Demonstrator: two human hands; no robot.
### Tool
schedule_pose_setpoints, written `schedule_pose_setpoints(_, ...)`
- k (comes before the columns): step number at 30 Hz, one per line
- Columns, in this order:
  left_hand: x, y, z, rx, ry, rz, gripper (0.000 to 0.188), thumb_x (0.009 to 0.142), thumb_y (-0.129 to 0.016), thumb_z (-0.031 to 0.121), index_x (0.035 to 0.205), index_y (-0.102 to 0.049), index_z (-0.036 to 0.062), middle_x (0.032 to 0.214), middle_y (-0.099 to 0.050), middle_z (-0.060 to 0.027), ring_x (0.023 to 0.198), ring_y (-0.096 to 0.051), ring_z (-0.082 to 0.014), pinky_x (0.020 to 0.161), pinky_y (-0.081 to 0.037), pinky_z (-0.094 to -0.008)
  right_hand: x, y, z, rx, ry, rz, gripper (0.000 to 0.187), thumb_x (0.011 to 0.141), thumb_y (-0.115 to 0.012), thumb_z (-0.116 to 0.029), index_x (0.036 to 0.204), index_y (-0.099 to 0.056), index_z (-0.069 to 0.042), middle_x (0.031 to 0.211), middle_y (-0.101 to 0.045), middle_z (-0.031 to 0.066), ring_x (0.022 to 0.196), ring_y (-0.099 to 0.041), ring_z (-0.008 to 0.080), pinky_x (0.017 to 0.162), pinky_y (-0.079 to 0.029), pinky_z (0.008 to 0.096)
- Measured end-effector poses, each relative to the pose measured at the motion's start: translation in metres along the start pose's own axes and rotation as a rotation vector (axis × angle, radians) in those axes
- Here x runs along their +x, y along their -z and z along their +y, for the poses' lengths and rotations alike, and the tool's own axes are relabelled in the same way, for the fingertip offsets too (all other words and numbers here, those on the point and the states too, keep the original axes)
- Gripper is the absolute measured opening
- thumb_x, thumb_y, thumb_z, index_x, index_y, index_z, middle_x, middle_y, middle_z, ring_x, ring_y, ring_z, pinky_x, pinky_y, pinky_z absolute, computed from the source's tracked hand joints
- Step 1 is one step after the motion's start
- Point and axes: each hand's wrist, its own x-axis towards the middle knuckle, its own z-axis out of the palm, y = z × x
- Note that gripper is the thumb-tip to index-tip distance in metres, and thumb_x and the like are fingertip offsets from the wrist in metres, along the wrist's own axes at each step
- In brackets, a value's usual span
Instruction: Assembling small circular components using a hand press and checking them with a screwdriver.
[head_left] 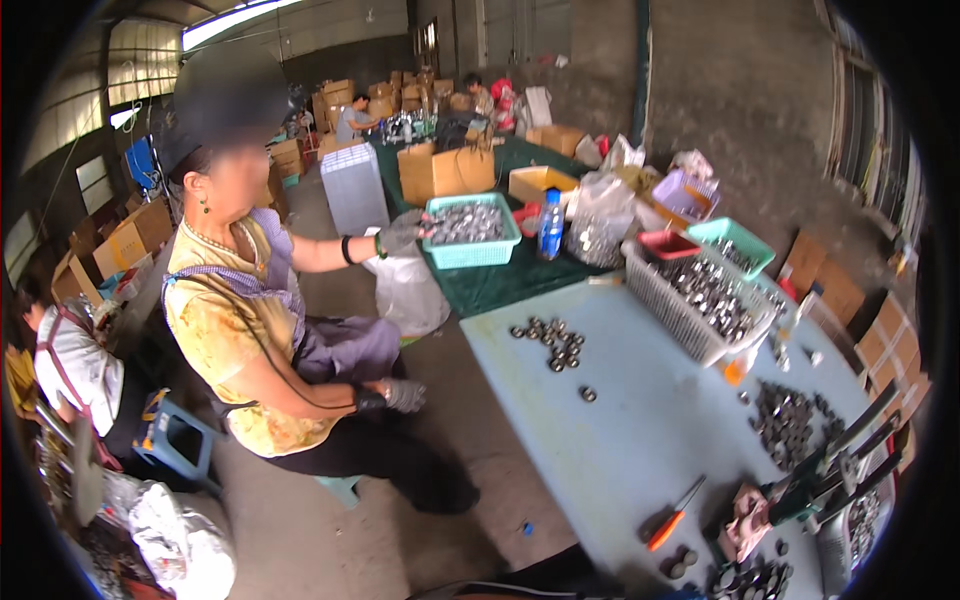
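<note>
Neither of my hands shows in the head view; a dark shape at the lower edge looks like my clothing. Nearest to me on the pale blue tabletop (530, 400) lies a screwdriver (667, 531) with an orange handle. Right of it stands a dark green hand press (800, 490) with long bars and a pink cloth (746, 522) at its base. Small dark round parts (752, 580) lie around it, with a larger heap of dark parts (790, 425) behind. Several shiny metal rings (560, 345) sit loosely grouped farther off, one apart from the others.
A co-worker (240, 340) in gloves sits at left, one hand at a mint basket (470, 250) of metal parts. A blue-labelled bottle (551, 225) stands beside it. A white basket (690, 305) of shiny parts occupies the table's far right. Cardboard boxes (445, 172) stand behind.
</note>
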Motion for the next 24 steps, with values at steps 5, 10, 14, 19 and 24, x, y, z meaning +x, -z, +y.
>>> schedule_pose_setpoints(5,-0.001,-0.002,0.000,-0.103,0.158,-0.058,0.023,0.093,-0.066,0.018,0.112,-0.066,0.0061,0.102,-0.066,-0.0135,0.093,-0.064,-0.0281,0.081,-0.052,-0.0398,-0.005,0.006,0.003,0.004,0.009,-0.016,0.032,0.094,-0.057,-0.002,0.126,-0.056,0.003,0.119,-0.062,0.0103,0.105,-0.059,0.0188,0.095,-0.046,0.0309)
schedule_pose_setpoints(10,-0.005,-0.006,0.000,-0.042,-0.005,-0.051,0.025,0.092,-0.067,0.020,0.114,-0.066,0.0080,0.105,-0.064,-0.0134,0.094,-0.062,-0.0303,0.083,-0.051,-0.0391,-0.006,0.020,0.008,0.014,0.012,0.001,0.033,0.093,-0.057,0.000,0.126,-0.055,0.003,0.120,-0.061,0.0096,0.107,-0.059,0.0184,0.096,-0.046,0.0304)
schedule_pose_setpoints(14,-0.011,-0.023,-0.028,-0.472,-0.016,-0.088,0.024,0.097,-0.056,0.010,0.120,-0.058,0.0038,0.109,-0.061,-0.0129,0.102,-0.058,-0.0256,0.089,-0.046,-0.0378,-0.022,0.046,0.034,0.056,0.007,0.047,0.034,0.093,-0.058,0.002,0.127,-0.055,0.004,0.120,-0.061,0.0091,0.107,-0.058,0.0181,0.096,-0.046,0.0301)
schedule_pose_setpoints(19,0.006,0.014,0.035,-0.236,-0.009,-0.054,0.028,0.085,-0.066,-0.003,0.111,-0.064,0.0049,0.105,-0.063,-0.0104,0.098,-0.060,-0.0227,0.089,-0.047,-0.0341,-0.037,0.055,0.010,0.367,-0.165,-0.019,0.038,0.089,-0.061,0.007,0.126,-0.057,0.000,0.120,-0.061,0.0053,0.110,-0.057,0.0150,0.098,-0.044,0.0281)
schedule_pose_setpoints(24,0.028,0.033,0.065,0.033,-0.195,-0.106,0.032,0.077,-0.077,0.009,0.107,-0.065,0.0089,0.098,-0.064,-0.0073,0.087,-0.059,-0.0281,0.078,-0.045,-0.0385,-0.028,0.059,-0.021,0.422,0.059,-0.068,0.022,0.082,-0.067,0.007,0.103,-0.062,0.002,0.105,-0.063,0.0110,0.101,-0.059,0.0218,0.092,-0.045,0.0329)
